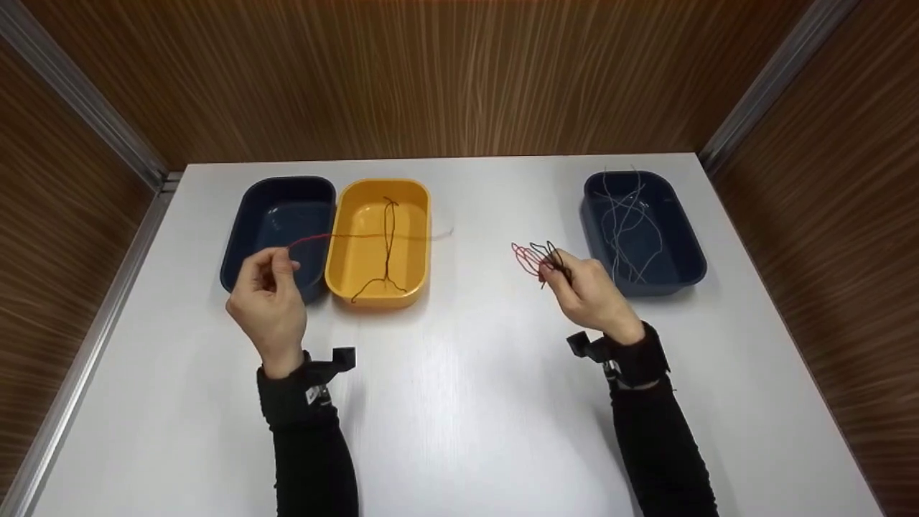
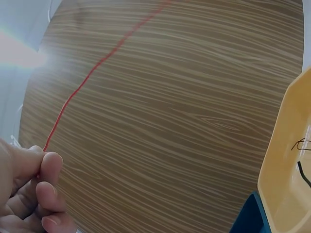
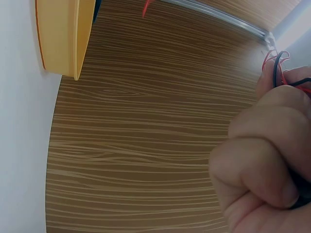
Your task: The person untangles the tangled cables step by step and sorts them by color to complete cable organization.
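Over the left blue bin (image 1: 276, 188), my left hand (image 1: 269, 301) pinches one end of a red wire (image 1: 310, 238) between thumb and index finger. The wire stretches to the right above the yellow bin (image 1: 423, 244), its far end blurred. In the left wrist view the same red wire (image 2: 90, 73) rises from the fingertips (image 2: 52, 165). My right hand (image 1: 592, 294) grips a looped bundle of red wires (image 1: 523, 260) and black wires (image 1: 549, 251), held left of the right blue bin. Curled fingers hide part of this bundle in the right wrist view.
A twisted black wire (image 1: 388, 244) lies in the yellow bin, which stands against the left blue bin. Thin grey wires (image 1: 615, 230) lie in the right blue bin (image 1: 693, 266), some reaching its back rim. Wood-grain panels (image 1: 459, 79) wall the white table (image 1: 459, 402) at back and sides.
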`<state>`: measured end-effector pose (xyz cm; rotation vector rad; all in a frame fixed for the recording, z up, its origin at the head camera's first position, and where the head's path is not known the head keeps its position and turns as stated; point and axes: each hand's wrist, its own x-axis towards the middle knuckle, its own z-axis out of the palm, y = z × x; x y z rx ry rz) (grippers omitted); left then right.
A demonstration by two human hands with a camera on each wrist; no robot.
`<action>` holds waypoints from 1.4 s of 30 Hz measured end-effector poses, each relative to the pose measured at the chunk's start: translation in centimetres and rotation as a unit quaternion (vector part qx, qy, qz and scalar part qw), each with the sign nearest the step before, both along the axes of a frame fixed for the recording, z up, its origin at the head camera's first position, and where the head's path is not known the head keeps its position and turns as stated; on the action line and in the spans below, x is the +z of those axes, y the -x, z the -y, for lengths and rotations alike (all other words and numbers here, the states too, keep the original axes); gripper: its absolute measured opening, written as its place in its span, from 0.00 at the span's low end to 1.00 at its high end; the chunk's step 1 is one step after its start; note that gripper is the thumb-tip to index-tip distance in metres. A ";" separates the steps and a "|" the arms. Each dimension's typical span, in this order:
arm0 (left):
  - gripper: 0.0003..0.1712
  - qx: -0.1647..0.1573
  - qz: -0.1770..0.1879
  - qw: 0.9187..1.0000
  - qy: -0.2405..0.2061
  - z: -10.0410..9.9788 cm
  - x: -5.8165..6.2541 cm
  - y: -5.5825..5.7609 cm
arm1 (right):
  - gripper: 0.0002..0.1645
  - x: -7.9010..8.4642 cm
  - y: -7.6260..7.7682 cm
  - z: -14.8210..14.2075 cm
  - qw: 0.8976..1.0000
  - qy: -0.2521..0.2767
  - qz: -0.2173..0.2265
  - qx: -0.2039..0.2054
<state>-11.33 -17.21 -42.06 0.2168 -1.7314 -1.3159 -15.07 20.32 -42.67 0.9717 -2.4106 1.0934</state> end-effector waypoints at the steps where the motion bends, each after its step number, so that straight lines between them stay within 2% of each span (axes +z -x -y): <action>1: 0.09 0.001 0.000 1.000 -0.004 0.0 0.0 0.0 | 0.08 0.0 0.0 0.0 1.000 0.000 -0.002 -0.002; 7: 0.08 0.023 -0.009 0.999 -0.024 0.8 0.0 0.0 | 0.08 0.0 0.4 0.3 1.000 0.000 -0.005 -0.008; 14: 0.08 0.080 -0.014 0.997 -0.020 2.8 -0.2 0.1 | 0.09 -0.2 0.6 0.4 1.000 -0.001 0.001 -0.010; 23: 0.10 0.155 0.003 0.988 -0.003 6.4 -0.7 1.2 | 0.10 -0.6 1.0 0.0 1.000 -0.002 0.005 -0.023; 29: 0.12 0.197 0.025 0.980 0.011 8.7 -1.8 2.0 | 0.10 -0.8 1.2 -0.1 1.000 0.000 0.013 -0.026; 32: 0.15 0.208 0.033 0.977 0.045 9.1 -2.8 2.3 | 0.11 -1.0 1.3 -0.2 0.999 -0.003 0.015 -0.028; 36: 0.19 0.208 0.035 0.969 0.128 9.0 -4.7 2.8 | 0.11 -1.1 1.4 -0.3 0.999 -0.009 0.015 -0.028; 39: 0.17 0.186 0.032 0.963 0.194 8.4 -6.2 3.2 | 0.11 -1.2 1.4 -0.3 0.999 -0.011 0.016 -0.029; 42: 0.14 0.143 0.039 0.956 0.252 7.9 -7.4 3.6 | 0.11 -1.2 1.4 -0.4 0.999 -0.014 0.021 -0.030</action>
